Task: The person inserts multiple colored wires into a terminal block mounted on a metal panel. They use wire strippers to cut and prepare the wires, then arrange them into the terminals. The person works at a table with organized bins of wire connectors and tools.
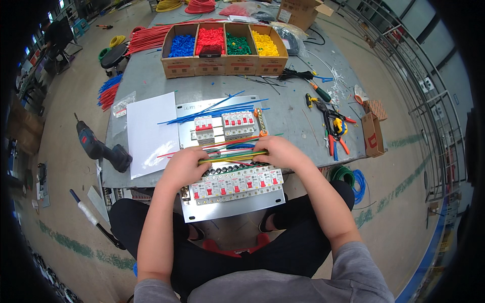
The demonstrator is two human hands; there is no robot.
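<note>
A metal mounting plate (207,213) lies in front of me, overhanging the table's near edge. A long row of circuit breakers (236,186) with red levers runs along its near part. Two shorter breaker groups stand farther back: a smaller one (204,129) and a wider one (238,124). Yellow and green wires (230,158) stretch across between the rows. My left hand (186,165) is closed on their left end, my right hand (278,152) on their right end; the fingertips are partly hidden. Red and blue wires lie just behind, and loose blue wires (217,115) rest across the plate's far part.
A white sheet (151,134) and a cordless drill (101,146) are at the left. Behind stands a divided cardboard box (179,68) of coloured wire caps. Pliers and strippers (336,126), a screwdriver (321,92) and a small carton (372,135) sit at the right.
</note>
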